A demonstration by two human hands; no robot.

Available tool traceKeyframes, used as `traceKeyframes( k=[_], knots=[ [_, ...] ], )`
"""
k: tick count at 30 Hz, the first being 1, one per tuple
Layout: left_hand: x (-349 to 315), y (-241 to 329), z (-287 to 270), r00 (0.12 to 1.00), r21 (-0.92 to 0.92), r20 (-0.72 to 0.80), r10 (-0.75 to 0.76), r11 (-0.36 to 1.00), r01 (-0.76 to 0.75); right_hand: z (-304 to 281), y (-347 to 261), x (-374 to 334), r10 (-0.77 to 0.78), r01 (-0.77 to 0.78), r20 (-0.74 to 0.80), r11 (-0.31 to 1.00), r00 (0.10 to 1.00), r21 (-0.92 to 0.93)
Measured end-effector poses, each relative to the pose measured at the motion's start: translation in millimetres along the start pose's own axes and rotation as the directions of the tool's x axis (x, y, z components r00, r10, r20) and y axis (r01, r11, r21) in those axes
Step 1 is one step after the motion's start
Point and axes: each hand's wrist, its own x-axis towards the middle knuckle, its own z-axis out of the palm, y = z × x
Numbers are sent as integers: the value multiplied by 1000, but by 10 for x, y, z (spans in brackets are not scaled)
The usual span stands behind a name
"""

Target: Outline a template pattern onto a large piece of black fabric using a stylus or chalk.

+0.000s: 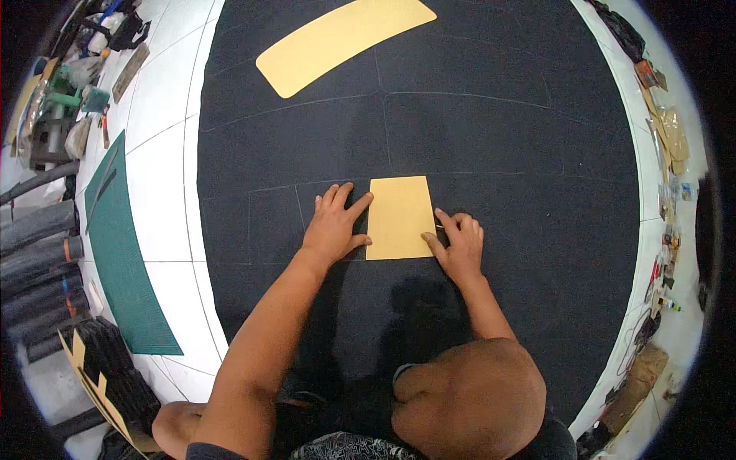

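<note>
A rectangular yellow card template (pixel 400 218) lies flat on a large black fabric sheet (pixel 537 222). My left hand (pixel 333 225) is spread open on the fabric, its thumb and index fingertip touching the card's left edge. By the opposite edge, my right hand (pixel 461 241) has curled fingers and its thumb on the card's border. A thin pale tip shows between those fingers; most of that item is hidden, so its kind is unclear. Thin pale lines are drawn on the fabric, some running out from beside the card.
A long curved yellow template (pixel 345 42) lies on the fabric farther away. Left, on white floor tiles (pixel 161 184), is a green mat (pixel 126 253) with dark rolls (pixel 38 253) beyond. Assorted small items line the right side. My bent knee (pixel 479 399) is close below my right forearm.
</note>
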Motion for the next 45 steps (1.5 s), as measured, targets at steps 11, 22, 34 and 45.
traceKeyframes(
  k=[11,22,34,45],
  knots=[
    [15,-16,-2,1000,-15,19,12,1000,-12,53,88,-102,-62,61,-41,998,997,-33],
    [13,-12,0,1000,-18,12,0,1000,0,55,72,-118,-31,30,-10,999,999,-32],
    [27,7,-16,998,-8,63,-22,1000,23,43,56,-103,-50,49,-37,998,998,-42],
    [25,18,-23,1000,-38,16,0,999,0,36,68,-103,-48,47,-22,998,999,-45]
  ],
)
